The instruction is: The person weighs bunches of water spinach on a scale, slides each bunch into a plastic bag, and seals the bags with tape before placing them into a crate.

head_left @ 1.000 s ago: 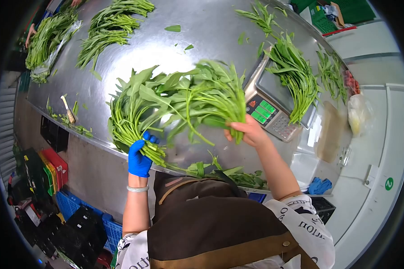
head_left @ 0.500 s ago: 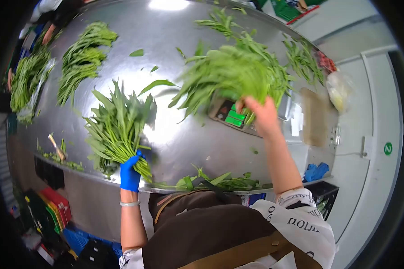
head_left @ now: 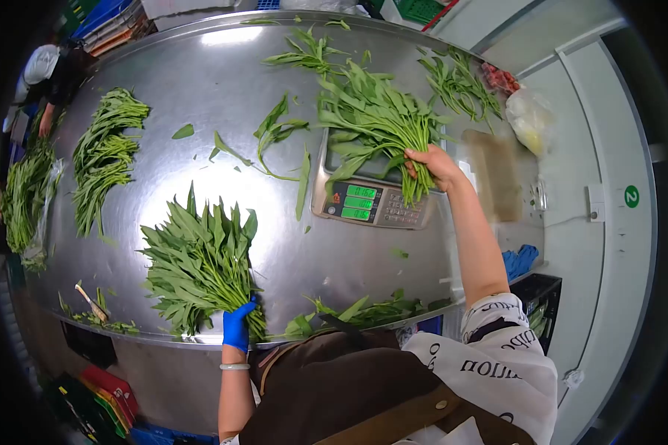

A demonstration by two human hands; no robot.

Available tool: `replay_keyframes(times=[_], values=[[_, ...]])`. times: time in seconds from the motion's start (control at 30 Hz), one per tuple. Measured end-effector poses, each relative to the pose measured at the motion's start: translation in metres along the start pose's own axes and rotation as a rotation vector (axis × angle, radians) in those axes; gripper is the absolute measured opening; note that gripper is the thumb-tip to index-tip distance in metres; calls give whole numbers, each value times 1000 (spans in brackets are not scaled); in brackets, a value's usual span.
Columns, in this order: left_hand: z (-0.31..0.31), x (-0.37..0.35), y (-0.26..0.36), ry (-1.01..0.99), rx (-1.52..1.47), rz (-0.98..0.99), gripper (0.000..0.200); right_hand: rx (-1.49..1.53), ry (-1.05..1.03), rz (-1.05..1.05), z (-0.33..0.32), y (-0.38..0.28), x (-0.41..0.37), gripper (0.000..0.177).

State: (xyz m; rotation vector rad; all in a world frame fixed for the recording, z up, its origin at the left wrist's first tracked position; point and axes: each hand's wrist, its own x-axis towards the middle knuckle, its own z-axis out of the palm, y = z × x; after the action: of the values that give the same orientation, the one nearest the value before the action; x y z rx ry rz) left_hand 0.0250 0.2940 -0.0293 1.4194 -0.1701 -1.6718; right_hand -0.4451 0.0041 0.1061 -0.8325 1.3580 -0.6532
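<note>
My left hand [head_left: 237,326], in a blue glove, is closed round the stems of a bunch of water spinach [head_left: 197,263] near the table's front edge. Its leaves fan out away from me over the metal. Bare, my right hand [head_left: 430,167] grips the stems of another bunch of water spinach [head_left: 378,111]. That bunch lies over the pan of a digital scale [head_left: 367,202], hiding much of it. Green digits are lit on the scale's display. Loose water spinach stalks [head_left: 274,137] lie left of the scale.
Cut bunches [head_left: 111,141] lie on the metal table [head_left: 223,89] at left, near a co-worker's arm [head_left: 47,119]. A knife-like tool [head_left: 91,302] is at the front left. Trimmings [head_left: 371,311] line the front edge. A plastic bag [head_left: 528,122] and blue glove [head_left: 519,259] sit at right.
The bunch in my right hand has gone from a blurred sweep to lying still over the scale, whose display now shows fully. The view has shifted; my left hand keeps its bunch.
</note>
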Motion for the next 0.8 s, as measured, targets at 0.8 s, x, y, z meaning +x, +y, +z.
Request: replay_keyframes(times=[0.8], values=[[-7,3,-2,-33,28,-45,40,-980,206,-771,263,87,69,26]])
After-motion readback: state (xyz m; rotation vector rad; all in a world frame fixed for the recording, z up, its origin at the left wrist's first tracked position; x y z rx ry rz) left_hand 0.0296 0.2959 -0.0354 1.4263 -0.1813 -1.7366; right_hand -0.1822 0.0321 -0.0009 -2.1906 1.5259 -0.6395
